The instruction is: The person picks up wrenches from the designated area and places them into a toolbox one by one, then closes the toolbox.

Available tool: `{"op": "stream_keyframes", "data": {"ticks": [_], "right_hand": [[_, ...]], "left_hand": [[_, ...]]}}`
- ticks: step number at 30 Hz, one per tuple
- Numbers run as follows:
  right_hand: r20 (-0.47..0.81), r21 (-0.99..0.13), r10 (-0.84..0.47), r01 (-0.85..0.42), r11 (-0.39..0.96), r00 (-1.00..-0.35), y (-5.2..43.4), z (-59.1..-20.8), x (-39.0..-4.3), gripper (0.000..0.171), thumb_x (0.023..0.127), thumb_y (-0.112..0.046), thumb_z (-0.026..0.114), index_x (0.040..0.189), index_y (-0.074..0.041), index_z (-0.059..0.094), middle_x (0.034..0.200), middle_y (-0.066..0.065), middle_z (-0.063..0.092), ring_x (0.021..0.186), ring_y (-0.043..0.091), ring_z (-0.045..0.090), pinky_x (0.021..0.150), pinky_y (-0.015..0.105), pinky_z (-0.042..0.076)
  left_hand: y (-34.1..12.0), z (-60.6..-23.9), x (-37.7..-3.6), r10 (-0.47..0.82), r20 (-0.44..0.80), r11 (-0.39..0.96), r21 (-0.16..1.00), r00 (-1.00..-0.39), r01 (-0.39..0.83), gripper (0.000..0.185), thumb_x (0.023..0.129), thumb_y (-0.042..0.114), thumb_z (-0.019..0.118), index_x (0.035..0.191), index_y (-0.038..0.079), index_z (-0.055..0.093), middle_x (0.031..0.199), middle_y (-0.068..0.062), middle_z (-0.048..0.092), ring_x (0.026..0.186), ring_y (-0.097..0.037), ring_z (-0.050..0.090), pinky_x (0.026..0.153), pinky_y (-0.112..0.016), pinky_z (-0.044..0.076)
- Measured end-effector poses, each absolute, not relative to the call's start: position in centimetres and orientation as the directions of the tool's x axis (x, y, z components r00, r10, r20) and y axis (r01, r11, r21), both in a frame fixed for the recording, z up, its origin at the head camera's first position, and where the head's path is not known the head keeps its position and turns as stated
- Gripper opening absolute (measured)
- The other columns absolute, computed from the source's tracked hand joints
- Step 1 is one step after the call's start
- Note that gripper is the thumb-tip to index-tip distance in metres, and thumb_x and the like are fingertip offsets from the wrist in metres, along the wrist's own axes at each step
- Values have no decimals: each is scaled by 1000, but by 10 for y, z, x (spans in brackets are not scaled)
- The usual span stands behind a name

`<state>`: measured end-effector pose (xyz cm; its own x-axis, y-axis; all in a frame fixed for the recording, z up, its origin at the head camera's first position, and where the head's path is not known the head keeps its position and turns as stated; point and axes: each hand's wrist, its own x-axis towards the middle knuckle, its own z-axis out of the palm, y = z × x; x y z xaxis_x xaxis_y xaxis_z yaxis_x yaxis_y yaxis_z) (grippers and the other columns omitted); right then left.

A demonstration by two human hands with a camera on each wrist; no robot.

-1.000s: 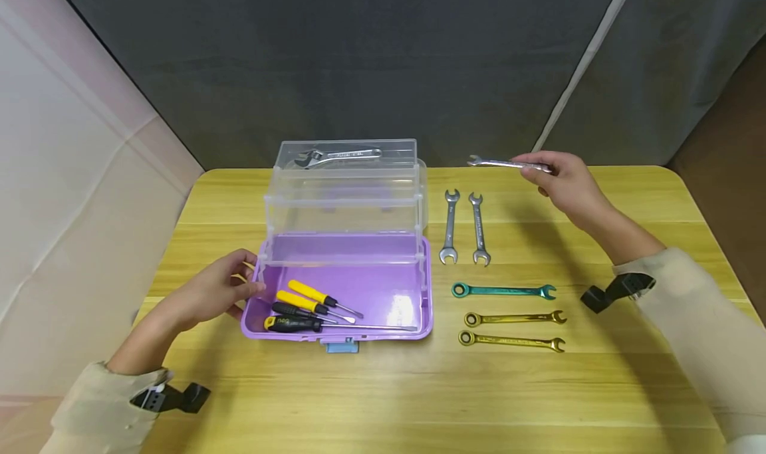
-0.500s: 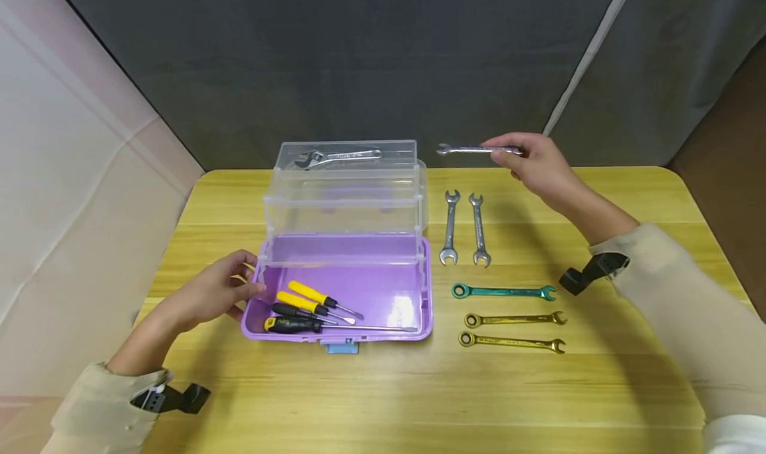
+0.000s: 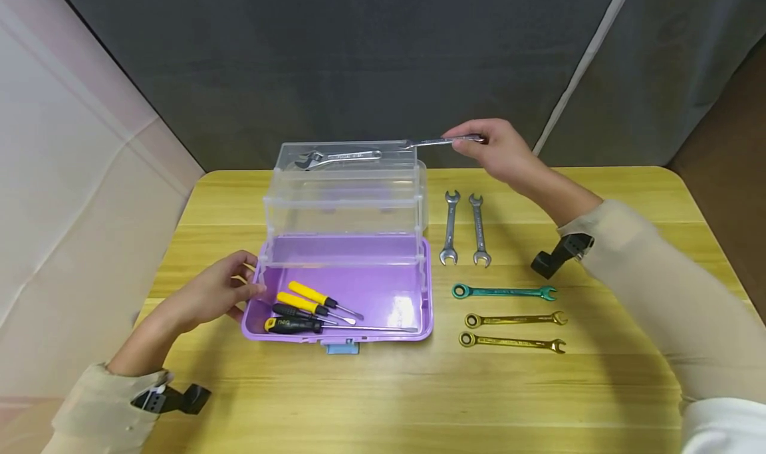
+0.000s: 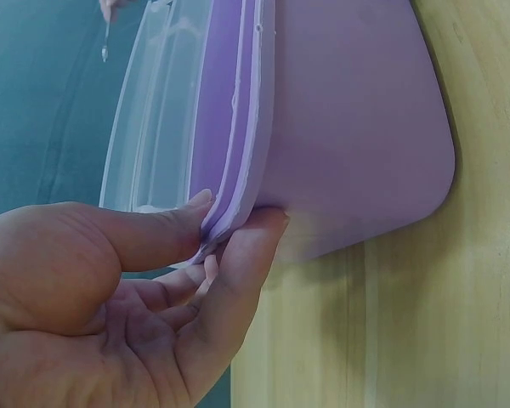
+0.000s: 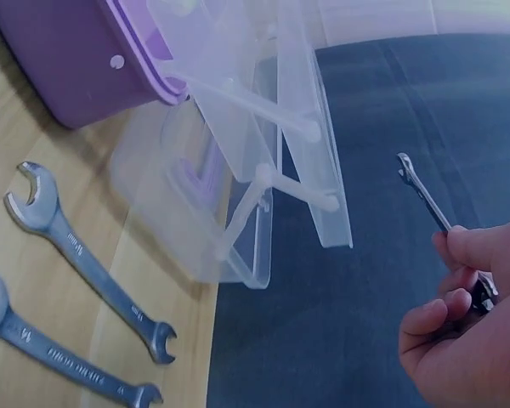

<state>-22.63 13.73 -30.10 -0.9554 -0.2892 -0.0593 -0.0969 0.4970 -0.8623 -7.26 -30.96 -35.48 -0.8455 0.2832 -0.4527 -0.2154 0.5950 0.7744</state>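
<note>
Purple toolbox base (image 3: 383, 288) under clear transparent trays (image 3: 344, 195). Inside: yellow-handled screwdrivers (image 3: 311, 298) and black-handled ones (image 3: 293, 318). Blue latch (image 3: 342, 346) at front. Silver wrench (image 3: 439, 141), silver pair (image 3: 463, 228); one teal wrench (image 3: 503, 292), two gold (image 3: 514, 329). Yellow wood-grain surface (image 3: 419, 394). Beige sleeves (image 3: 646, 288).

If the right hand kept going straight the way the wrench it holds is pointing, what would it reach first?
Most likely the clear top tray of the toolbox: the right hand pinches a silver wrench whose free end already shows at the tray's right edge. An adjustable wrench lies inside. Depth is hard to judge.
</note>
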Motion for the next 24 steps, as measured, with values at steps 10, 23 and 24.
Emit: {"op": "stream_keyframes", "data": {"ticks": [10, 23, 24], "right_hand": [[-91, -859, -364, -112, 500, -927, 104, -297, -241, 27, 104, -15, 59, 128, -7, 68, 134, 8, 59, 114, 22, 49, 101, 39, 45], [-139, -805, -408, -137, 577, -902, 69, -300, -249, 27, 105, -17, 57, 128, -9, 69, 127, 7, 60, 91, 22, 49, 71, 30, 41], [-134, -804, -413, -145, 577, -901, 67, -301, -250, 26, 105, -16, 57, 128, -9, 69, 126, 7, 60, 89, 21, 48, 71, 29, 40]], "left_hand": [[-310, -355, -73, 276, -459, 592, 774, -845, -227, 36, 101, 0, 58, 130, -11, 39, 102, -19, 50, 87, -27, 67, 65, -39, 63], [-310, -356, -74, 268, -466, 596, 768, -843, -235, 38, 102, 3, 59, 132, -9, 39, 105, -19, 50, 90, -28, 67, 67, -39, 63], [-310, -356, -73, 269, -466, 597, 768, -843, -234, 38, 102, 3, 59, 132, -9, 39, 105, -19, 51, 91, -28, 67, 67, -39, 63]]}}
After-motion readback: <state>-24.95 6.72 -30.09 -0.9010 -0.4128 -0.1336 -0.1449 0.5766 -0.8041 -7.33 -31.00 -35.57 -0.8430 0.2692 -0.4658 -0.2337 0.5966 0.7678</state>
